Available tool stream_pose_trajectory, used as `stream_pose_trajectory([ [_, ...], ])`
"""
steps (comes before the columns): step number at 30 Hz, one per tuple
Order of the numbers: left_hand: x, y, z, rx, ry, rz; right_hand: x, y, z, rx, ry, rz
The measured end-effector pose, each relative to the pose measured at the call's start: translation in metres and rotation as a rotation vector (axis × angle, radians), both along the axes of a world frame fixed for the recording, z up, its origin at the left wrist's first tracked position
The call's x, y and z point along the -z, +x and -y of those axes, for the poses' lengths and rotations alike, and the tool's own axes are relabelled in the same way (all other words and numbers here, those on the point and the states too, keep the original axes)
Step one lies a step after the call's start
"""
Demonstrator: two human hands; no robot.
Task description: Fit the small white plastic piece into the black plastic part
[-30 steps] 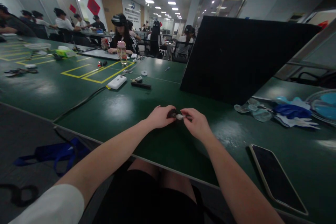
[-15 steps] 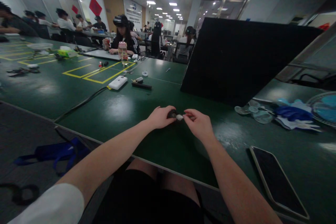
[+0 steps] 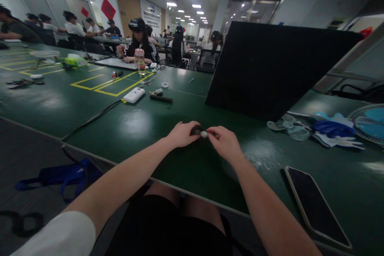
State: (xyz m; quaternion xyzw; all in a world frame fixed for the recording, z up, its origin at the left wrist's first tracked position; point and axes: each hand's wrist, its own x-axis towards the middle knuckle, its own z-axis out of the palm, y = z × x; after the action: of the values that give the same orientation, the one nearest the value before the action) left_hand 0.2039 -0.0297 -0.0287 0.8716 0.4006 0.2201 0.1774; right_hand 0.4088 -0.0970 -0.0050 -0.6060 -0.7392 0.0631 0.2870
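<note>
Over the green table (image 3: 177, 108), my left hand (image 3: 183, 134) is closed around a small dark round piece (image 3: 196, 130), most of it covered by the fingers. My right hand (image 3: 223, 140) pinches a small whitish piece (image 3: 204, 134) from the right side, with thumb and forefinger together. The two pieces meet, or nearly meet, between my hands; whether they are joined I cannot tell. Both are too small to name by kind.
A large black panel (image 3: 270, 68) leans at the right back. A phone (image 3: 316, 206) lies at the right front; gloves (image 3: 336, 130) and a fan (image 3: 370, 122) are behind it. A white power strip (image 3: 134, 95), black bar (image 3: 161, 98) and bottle (image 3: 140, 62) stand left. A person (image 3: 138, 44) sits opposite.
My right hand has shifted very slightly left, closer to the left hand. My left hand keeps its hold, and the view has moved a little.
</note>
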Motion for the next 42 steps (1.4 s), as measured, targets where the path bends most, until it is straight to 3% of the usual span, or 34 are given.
stream_pose_trajectory([
  [4,-0.001,0.000,0.000,-0.002,-0.014,0.003,-0.004,0.001,0.001,0.175,-0.051,-0.088],
  [12,-0.002,0.000,0.000,-0.004,-0.019,-0.016,0.000,0.000,0.000,-0.013,0.009,-0.072],
  [19,-0.002,0.000,0.000,-0.001,-0.029,-0.023,-0.009,0.004,0.001,0.263,0.021,-0.108],
  [23,-0.003,0.000,0.000,0.004,-0.042,-0.019,-0.012,0.003,0.004,0.246,-0.034,-0.110],
  [29,-0.001,0.001,-0.001,0.000,-0.017,-0.023,0.000,0.002,-0.001,0.197,-0.054,-0.022],
  [42,-0.002,-0.001,0.001,0.017,-0.034,0.001,0.002,0.009,-0.009,0.301,-0.094,-0.020],
])
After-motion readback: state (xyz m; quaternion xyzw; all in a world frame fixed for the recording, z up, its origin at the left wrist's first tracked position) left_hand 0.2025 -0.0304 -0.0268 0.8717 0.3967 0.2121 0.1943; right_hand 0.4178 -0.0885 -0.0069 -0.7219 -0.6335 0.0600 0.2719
